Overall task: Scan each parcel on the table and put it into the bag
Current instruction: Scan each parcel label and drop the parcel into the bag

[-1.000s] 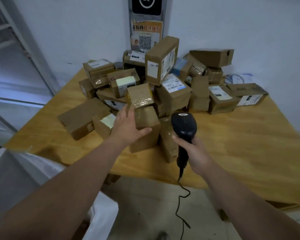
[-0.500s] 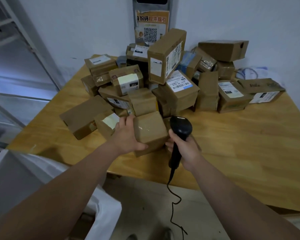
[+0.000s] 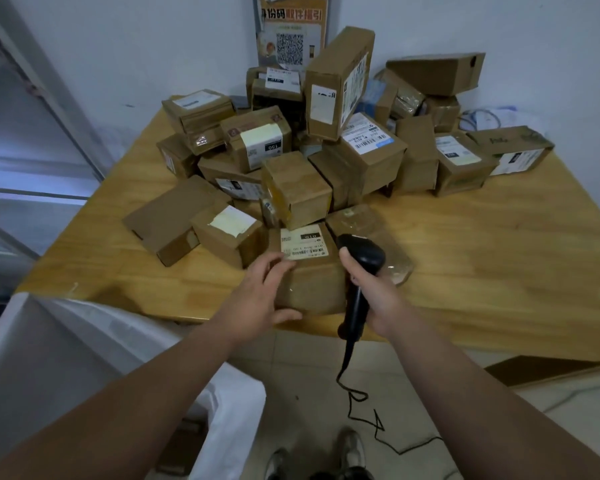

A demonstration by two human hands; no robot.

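Hands | left hand grips one parcel (label up) | right hand grips one scanner | one white bag

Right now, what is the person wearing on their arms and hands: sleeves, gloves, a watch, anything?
Nothing that shows. Both arms are bare to the frame edge, with no sleeves in view. The left hand and right hand are ungloved, with no watch, band or ring visible.

The person has bare forearms, pale grey sneakers and dark trousers.
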